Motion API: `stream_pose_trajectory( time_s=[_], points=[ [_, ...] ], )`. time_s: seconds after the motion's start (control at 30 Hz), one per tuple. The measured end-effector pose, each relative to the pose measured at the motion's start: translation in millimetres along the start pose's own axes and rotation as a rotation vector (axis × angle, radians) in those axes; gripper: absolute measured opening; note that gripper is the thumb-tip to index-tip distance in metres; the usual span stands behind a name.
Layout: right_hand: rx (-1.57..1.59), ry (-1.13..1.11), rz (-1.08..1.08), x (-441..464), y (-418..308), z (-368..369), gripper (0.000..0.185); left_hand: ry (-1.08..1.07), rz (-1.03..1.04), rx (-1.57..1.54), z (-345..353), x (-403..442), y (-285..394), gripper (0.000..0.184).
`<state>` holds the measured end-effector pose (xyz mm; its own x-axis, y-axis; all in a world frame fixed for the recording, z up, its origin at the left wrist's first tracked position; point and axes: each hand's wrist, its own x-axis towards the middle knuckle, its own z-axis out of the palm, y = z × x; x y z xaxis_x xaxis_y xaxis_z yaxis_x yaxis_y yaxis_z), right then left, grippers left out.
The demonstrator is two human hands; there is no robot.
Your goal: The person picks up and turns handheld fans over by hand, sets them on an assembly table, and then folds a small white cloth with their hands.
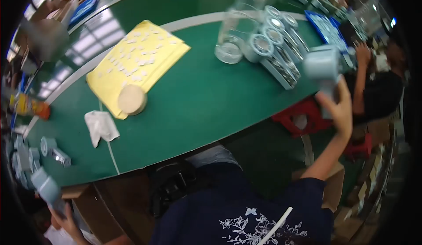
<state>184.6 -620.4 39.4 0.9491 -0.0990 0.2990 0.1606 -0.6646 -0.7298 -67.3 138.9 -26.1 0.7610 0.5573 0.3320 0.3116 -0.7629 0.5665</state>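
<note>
At the right, my right hand (342,109) is closed round the handle of a light blue device (323,65) with a round head, held up above the table edge. At the lower left, my left hand (68,222) grips another light blue device (46,187), tilted, near the table's left edge; its fingers are partly blurred. Left of my right hand, several similar light blue devices (274,36) with open metallic handles lie side by side on the green table (189,109). A clear jar (239,25) with a whitish lid stands beside them.
A yellow sheet (136,56) bears small white pieces and a round beige disc (132,99). Nearby lies a white cloth (101,126). More light blue parts (55,150) are at the left. A blue tray (326,30), a red stool (303,117) and another person (378,87) are at the right.
</note>
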Motion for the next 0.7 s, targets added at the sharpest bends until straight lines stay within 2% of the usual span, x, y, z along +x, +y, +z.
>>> stream_pose_trajectory(
  time_s=[0.03, 0.07, 0.1, 0.13, 0.17, 0.2, 0.23, 0.3, 0.33, 0.37, 0.4, 0.43, 0.47, 0.5, 0.53, 0.57, 0.6, 0.63, 0.67, 0.7],
  points=[
    [-0.286, 0.072, 0.035, 18.9, 32.4, -25.6, 0.051, -0.041, 0.068, 0.052, 13.5, -8.5, 48.9, 0.074],
    [-0.447, 0.232, -0.077, 44.7, 67.3, -38.5, 0.057, -0.096, 0.105, 0.015, 36.6, -3.4, 100.8, 0.074],
    [-0.560, 0.176, -0.022, 74.4, 95.9, -56.6, 0.066, -0.144, 0.244, 0.050, 61.5, 4.5, 146.0, 0.073],
    [-0.539, 0.137, -0.009, 107.8, 134.1, -70.2, 0.069, -0.133, 0.351, 0.009, 85.1, 11.6, 175.1, 0.066],
    [-0.475, 0.071, 0.051, 137.1, 182.8, -86.2, 0.071, -0.226, 0.422, 0.143, 96.3, 23.1, 224.9, 0.058],
    [-0.499, 0.037, 0.071, 169.4, 245.5, -101.6, 0.071, -0.267, 0.471, 0.102, 112.7, 30.0, 242.8, 0.051],
    [-0.463, -0.086, 0.070, 188.5, 264.5, -104.0, 0.069, -0.308, 0.507, 0.081, 128.9, 38.6, 244.3, 0.046],
    [-0.268, -0.184, 0.088, 204.6, 285.9, -86.4, 0.064, -0.320, 0.615, 0.146, 160.0, 52.9, 235.0, 0.042],
    [-0.207, -0.195, -0.004, 215.0, 318.4, -82.4, 0.060, -0.278, 0.720, 0.153, 170.1, 58.6, 230.6, 0.044],
    [-0.369, -0.223, -0.088, 215.5, 322.8, -79.9, 0.057, -0.288, 0.688, 0.178, 178.0, 59.8, 224.3, 0.046],
    [-0.391, -0.170, -0.130, 210.0, 332.8, -74.6, 0.055, -0.235, 0.735, 0.184, 180.0, 57.3, 221.7, 0.046],
    [-0.497, -0.150, -0.189, 201.9, 320.1, -67.7, 0.053, -0.216, 0.693, 0.082, 179.9, 57.7, 217.0, 0.046],
    [-0.365, -0.139, -0.138, 192.8, 301.5, -66.0, 0.052, -0.197, 0.654, -0.025, 174.4, 59.0, 209.6, 0.047],
    [-0.519, 0.044, -0.216, 186.8, 296.1, -73.0, 0.053, -0.020, 0.560, 0.015, 161.8, 59.7, 203.8, 0.047],
    [-0.497, 0.217, -0.247, 187.0, 309.1, -88.9, 0.052, 0.154, 0.469, 0.054, 148.0, 61.9, 197.8, 0.048],
    [-0.602, 0.470, -0.385, 151.7, 234.3, -68.6, 0.039, 0.252, 0.379, 0.230, 136.4, 65.8, 181.1, 0.056],
    [-0.964, 0.855, -0.558, 100.9, 151.9, -36.3, 0.033, 0.182, 0.227, 0.337, 129.9, 69.5, 170.4, 0.060],
    [-0.718, 0.959, -0.572, 67.2, 74.8, 3.7, 0.024, 0.113, 0.069, 0.439, 123.9, 70.9, 160.1, 0.064],
    [-0.452, 1.034, -0.549, 57.3, 62.7, 23.2, 0.023, 0.043, -0.095, 0.538, 118.7, 70.1, 148.8, 0.068],
    [-0.470, 1.058, -0.651, 51.2, 57.0, 36.9, 0.026, 0.007, -0.119, 0.556, 128.1, 73.4, 131.8, 0.074]
  ],
)
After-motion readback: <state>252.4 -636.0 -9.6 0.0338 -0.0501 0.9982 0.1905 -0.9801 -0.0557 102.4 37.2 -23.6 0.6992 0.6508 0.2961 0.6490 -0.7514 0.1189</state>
